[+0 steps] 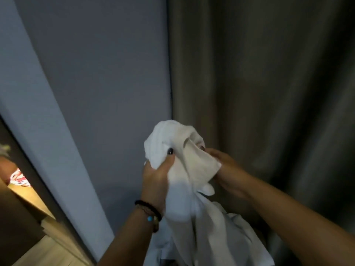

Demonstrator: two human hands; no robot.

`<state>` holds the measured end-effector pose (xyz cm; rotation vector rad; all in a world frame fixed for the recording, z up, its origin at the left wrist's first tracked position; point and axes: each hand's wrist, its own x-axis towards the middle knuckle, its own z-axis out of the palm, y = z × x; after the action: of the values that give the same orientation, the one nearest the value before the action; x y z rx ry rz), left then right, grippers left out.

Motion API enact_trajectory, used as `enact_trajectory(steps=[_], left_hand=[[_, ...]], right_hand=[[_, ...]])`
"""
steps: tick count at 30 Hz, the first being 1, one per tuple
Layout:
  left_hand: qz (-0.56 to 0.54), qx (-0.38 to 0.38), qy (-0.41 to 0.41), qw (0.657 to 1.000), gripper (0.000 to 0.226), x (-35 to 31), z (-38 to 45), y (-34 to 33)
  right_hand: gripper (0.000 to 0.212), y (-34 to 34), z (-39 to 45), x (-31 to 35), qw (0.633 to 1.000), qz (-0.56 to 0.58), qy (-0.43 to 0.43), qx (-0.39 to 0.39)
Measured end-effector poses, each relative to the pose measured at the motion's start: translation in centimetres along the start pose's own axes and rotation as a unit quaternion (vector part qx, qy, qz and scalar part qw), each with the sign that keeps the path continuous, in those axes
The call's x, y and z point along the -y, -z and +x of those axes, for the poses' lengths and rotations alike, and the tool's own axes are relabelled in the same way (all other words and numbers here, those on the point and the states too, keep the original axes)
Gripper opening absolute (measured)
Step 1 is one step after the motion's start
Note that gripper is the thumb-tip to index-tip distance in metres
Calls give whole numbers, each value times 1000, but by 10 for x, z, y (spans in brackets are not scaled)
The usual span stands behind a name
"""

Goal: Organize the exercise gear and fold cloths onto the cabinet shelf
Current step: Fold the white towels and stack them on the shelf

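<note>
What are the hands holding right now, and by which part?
Both hold the white fabric cloth near its bunched top: left hand grips the left side, right hand pinches a fold; the rest hangs down.

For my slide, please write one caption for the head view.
Both hands, left and right, hold a bunched white cloth before a grey curtain.

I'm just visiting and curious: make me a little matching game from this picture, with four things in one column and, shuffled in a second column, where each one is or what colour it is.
Things:
1. cloth
2. curtain
3. bracelets
4. wooden shelf

Descriptions:
A. lit warmly at the far left edge
B. worn on the wrist of the left hand
C. white, bunched in the grip of both hands, the right hand holding one corner
D. dark grey-brown folds filling the right side

Pairs: 1-C, 2-D, 3-B, 4-A
</note>
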<state>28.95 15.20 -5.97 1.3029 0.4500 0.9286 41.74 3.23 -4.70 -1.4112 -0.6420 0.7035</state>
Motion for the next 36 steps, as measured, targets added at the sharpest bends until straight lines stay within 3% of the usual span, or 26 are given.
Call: enact_trajectory(steps=[4,7,8,9,13,16,18,22,24,26,28,31,33,36], left_hand=[[-115,2,58,992,62,-46,18,4],[-195,41,96,975,47,-77,30,8],[-212,61,98,970,41,-86,33,8],[-223,69,98,967,39,-93,36,7],[-183,13,94,978,45,-107,44,9],[-108,4,91,990,46,-104,46,23],[-32,-10,84,996,53,-101,46,33],[93,-144,86,981,83,-92,47,31],[130,-172,31,976,89,-89,41,23],[144,-109,-43,983,86,-85,33,17],[139,15,-69,988,92,-79,26,14],[193,170,-111,960,112,-70,15,4],[200,211,-155,944,107,-63,12,-4],[139,174,-164,961,78,-56,14,-6]], right_hand=[[34,-6,-14,-30,992,-116,39,20],[85,-29,-29,-45,978,-158,86,110],[92,-39,-32,-51,970,-186,104,116],[89,-47,-31,-57,967,-206,119,93],[38,-65,-14,-52,955,-257,133,-71],[41,-51,-2,-34,942,-238,184,-145],[37,-38,2,-9,915,-282,232,-170],[35,-18,9,54,885,-287,313,-189],[42,-17,9,79,879,-295,322,-193],[50,-17,9,96,876,-309,323,-182],[58,-20,6,109,875,-328,319,-158],[67,-28,1,120,876,-358,304,-111],[66,-34,-3,124,875,-365,304,-93],[62,-35,-7,124,864,-389,307,-83]])
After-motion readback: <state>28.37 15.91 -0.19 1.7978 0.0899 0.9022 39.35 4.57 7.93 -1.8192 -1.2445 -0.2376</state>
